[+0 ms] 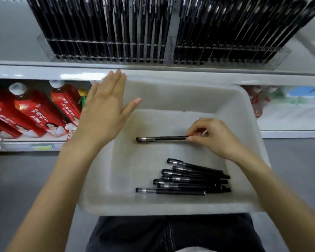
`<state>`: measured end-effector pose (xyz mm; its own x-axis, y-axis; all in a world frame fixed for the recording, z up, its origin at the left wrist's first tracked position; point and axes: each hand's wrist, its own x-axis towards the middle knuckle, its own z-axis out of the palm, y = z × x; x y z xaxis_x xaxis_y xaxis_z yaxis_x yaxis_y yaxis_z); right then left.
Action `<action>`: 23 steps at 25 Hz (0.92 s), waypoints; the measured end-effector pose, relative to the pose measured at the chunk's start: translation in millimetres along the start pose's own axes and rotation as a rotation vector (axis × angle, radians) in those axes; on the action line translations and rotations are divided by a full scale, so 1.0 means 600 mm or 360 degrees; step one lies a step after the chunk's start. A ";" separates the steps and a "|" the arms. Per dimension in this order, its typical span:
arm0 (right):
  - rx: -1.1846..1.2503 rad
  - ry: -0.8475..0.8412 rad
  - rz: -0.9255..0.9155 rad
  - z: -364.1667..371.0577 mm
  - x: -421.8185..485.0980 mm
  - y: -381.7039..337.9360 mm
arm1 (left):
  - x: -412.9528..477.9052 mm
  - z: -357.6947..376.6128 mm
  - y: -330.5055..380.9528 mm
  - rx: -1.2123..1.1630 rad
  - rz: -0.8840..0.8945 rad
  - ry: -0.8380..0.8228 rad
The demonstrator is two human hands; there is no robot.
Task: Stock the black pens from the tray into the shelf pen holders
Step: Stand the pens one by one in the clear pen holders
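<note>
Head view: the white plastic tray point(171, 209) appears to sit on the person's lap, just below the shelf edge point(171, 71). The right hand point(213, 137) pinches the tail end of one black pen point(164, 138) between thumb and fingertips. The pen lies across the tray floor with its cap end pointing left. Whether it has left the floor I cannot tell. The left hand point(105, 110) is released, its fingers straight and spread over the tray's far left corner. It grasps nothing, and contact with the rim is unclear. A loose heap of black pens point(191, 180) lies nearer the person, well apart from the pinched one.

The grip is the first weak spot. Held only at its very end, the pen will likely swing cap-down when lifted, and it could slip back into the tray or onto the floor.

The two clear pen holders point(105, 50) point(225, 51) on the shelf look almost full. A free slot may be hard to find, and a tilted pen pushed in could knock its neighbours askew.

With neither hand holding the tray, a reach upward might rock it and send the heap sliding. Red juice bottles point(35, 113) stand on the lower shelf, near the left elbow's path.
</note>
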<state>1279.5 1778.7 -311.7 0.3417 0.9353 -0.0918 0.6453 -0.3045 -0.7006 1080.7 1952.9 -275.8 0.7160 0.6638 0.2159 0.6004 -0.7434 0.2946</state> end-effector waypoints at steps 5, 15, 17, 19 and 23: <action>-0.0225 0.0105 0.0153 0.015 0.011 0.026 | 0.003 0.001 0.001 -0.0008 -0.0012 0.0000; -0.0318 -0.0131 -0.0086 0.019 0.073 -0.039 | -0.003 0.010 0.001 0.0161 -0.0009 0.0070; -0.0405 -0.0256 -0.0193 0.050 0.089 -0.064 | 0.000 0.013 0.001 0.0169 -0.0015 0.0073; -0.0451 -0.0349 -0.0208 0.072 0.099 -0.080 | 0.001 0.016 0.001 0.0181 -0.0008 0.0073; -0.0443 -0.0517 -0.0193 0.087 0.109 -0.094 | 0.003 0.010 0.004 0.0099 0.0001 0.0025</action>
<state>1229.5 1866.6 -315.1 0.0484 0.9619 -0.2692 0.8419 -0.1843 -0.5071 1085.7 1952.0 -279.9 0.7110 0.6642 0.2307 0.6214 -0.7471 0.2361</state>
